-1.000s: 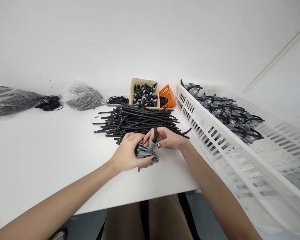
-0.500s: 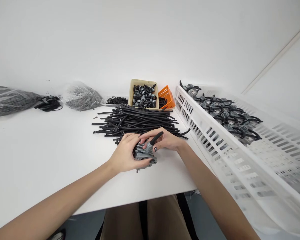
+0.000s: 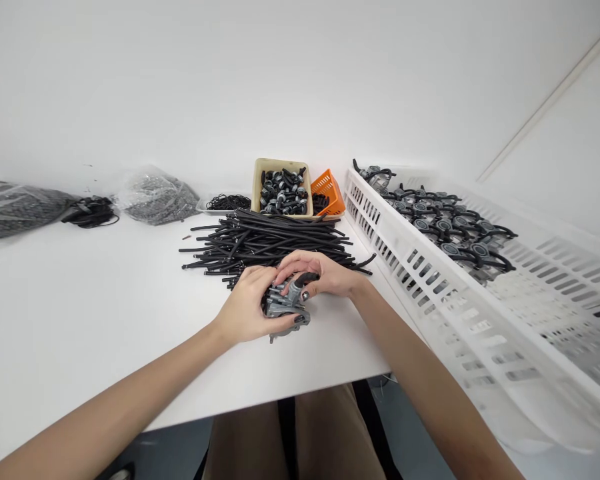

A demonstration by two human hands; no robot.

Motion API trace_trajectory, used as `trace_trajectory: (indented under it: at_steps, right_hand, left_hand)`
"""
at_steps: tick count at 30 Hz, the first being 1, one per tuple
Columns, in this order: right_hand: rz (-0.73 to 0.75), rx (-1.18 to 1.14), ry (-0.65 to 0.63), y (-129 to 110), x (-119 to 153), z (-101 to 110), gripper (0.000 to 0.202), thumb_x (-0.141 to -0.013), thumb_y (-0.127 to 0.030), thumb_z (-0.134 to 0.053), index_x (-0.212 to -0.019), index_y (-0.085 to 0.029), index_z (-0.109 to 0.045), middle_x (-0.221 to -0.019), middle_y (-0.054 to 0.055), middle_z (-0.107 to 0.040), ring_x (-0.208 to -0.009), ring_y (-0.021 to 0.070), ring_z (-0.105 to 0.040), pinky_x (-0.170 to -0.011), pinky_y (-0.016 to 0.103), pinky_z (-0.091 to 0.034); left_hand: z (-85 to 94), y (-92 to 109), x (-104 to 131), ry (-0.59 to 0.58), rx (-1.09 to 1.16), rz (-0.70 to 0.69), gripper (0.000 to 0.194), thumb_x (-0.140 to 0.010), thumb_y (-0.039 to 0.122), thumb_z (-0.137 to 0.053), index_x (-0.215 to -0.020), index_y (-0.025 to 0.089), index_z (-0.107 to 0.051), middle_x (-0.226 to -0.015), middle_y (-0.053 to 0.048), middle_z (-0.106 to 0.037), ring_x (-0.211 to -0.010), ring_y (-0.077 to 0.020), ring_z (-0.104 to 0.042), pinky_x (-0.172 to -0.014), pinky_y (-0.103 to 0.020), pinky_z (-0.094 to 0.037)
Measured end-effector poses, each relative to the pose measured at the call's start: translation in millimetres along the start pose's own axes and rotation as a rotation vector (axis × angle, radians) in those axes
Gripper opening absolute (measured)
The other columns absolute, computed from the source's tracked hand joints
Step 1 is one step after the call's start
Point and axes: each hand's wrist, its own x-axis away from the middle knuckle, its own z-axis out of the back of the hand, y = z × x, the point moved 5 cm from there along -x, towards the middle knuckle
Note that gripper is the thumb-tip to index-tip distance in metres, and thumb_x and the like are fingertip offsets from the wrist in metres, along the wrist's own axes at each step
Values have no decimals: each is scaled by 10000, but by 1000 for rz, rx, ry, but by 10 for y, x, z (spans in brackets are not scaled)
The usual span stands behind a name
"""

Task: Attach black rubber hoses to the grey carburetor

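My left hand (image 3: 247,308) grips a grey metal valve part (image 3: 283,305) just above the white table (image 3: 80,300). My right hand (image 3: 320,273) pinches a short black rubber hose (image 3: 306,278) that sits on the part's upper nozzle, bent over to the right. Both hands meet at the near edge of a pile of black hoses (image 3: 275,241). Much of the grey part is hidden under my fingers.
A white slotted crate (image 3: 430,267) on the right holds several grey parts with hoses fitted. Behind the pile stand a beige tub of clips (image 3: 281,187), an orange basket (image 3: 329,188) and a tray of black rings (image 3: 229,201). Plastic bags (image 3: 157,195) lie at far left.
The hose stood upright on the nozzle a second ago; my right hand has bent it over to the right and closed down around it. My left hand kept its grip on the grey part.
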Motion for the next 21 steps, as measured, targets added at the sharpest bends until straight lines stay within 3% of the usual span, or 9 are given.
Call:
trace_trajectory:
  at_steps: [3,7,12,16,21]
  right_hand:
    - [12,66,35,-2,-12,6,573,-730,-294,-906,-1220,-167,-636,-1080,98,-676,-955,217,-646,-834,304,-507]
    - [12,99,0,0,-3,-8,336,-756,-324,-883,-988,-137,-728,-1087,116,-656,-1026,254,-621,-832,318,-504]
    - [-19,-71,31,23,13,-8,396,-737,-344,-904,-881,-137,-598,-1066,116,-647,-915,218,-645,-802,324,-517]
    - [-30,-133,5,-4,9,-45,470,-721,-294,-920,-1027,-145,-595,-1098,116,-641,-977,223,-647,-810,303,-530]
    - [19,-39,-13,-26,-9,-44,518,-757,-264,-898,-1188,-155,-632,-1042,88,-659,-949,203,-653,-841,298,-524]
  left_hand:
    - [-3,9,-9,-1,5,-1,366,-759,510,-668,-917,203,-546,-968,-61,-656,-941,-300,-593,-883,-434,-400]
    - [4,16,-12,-3,11,-2,358,-765,517,-656,-889,204,-535,-942,-50,-651,-906,-287,-596,-863,-419,-398]
    - [6,23,-10,-15,25,-10,350,-764,490,-654,-934,205,-542,-974,-44,-646,-930,-283,-588,-888,-418,-383]
    - [9,18,-9,-4,19,-21,354,-760,502,-659,-887,205,-513,-907,-38,-626,-885,-276,-582,-865,-414,-390]
    - [0,17,-6,-5,12,-33,343,-768,502,-662,-868,205,-524,-834,-24,-594,-844,-265,-575,-838,-405,-395]
